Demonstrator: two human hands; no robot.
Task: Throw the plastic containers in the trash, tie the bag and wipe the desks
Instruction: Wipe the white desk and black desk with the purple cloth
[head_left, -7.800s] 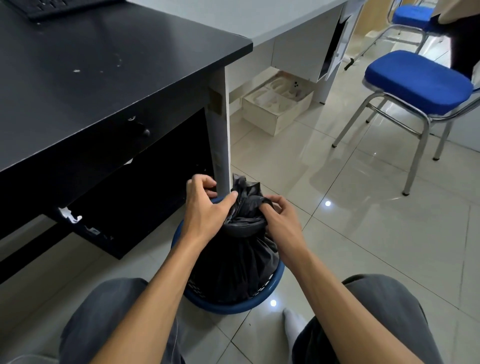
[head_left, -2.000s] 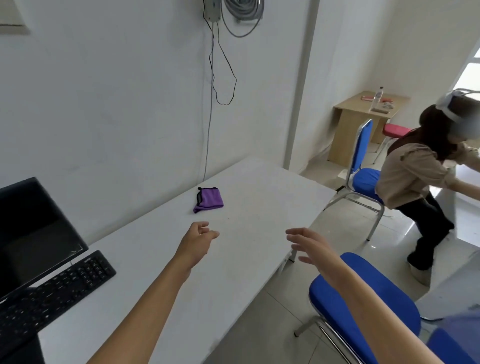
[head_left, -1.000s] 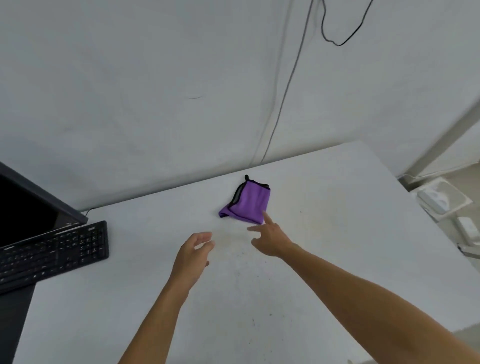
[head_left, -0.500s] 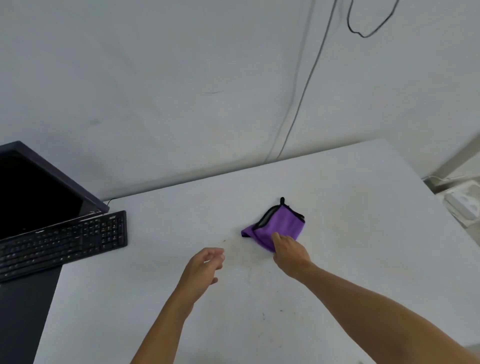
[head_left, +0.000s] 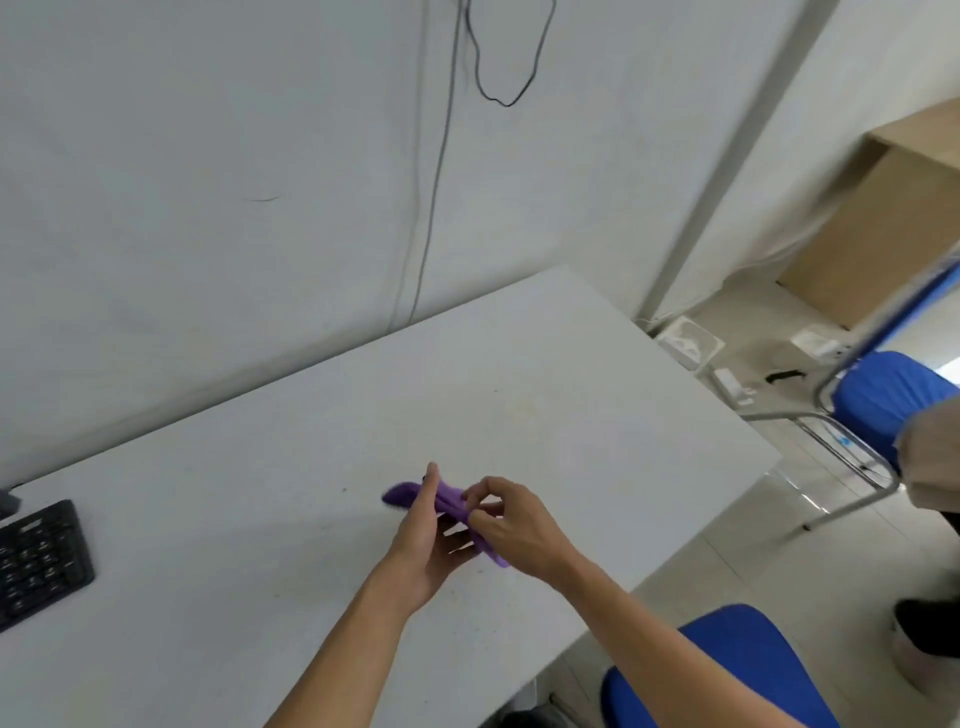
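Note:
A purple cloth (head_left: 401, 492) is held above the white desk (head_left: 545, 395) between both hands. My right hand (head_left: 511, 525) pinches the cloth's near end with its fingers closed on it. My left hand (head_left: 427, 530) is flat and upright, fingers extended, with the cloth lying across its palm. Part of the cloth is hidden behind the hands. No trash bag or plastic containers are in view.
A black keyboard (head_left: 39, 558) lies at the desk's left edge. Cables (head_left: 441, 171) hang down the white wall. Two blue chairs (head_left: 727, 670) (head_left: 883, 400) stand to the right, with white boxes (head_left: 688, 343) on the floor and another person's sleeve (head_left: 935, 457) at the right edge.
My right hand has lifted the purple cloth off the desk and pulled it nearer. My left hand has come up against it. The view has swung right.

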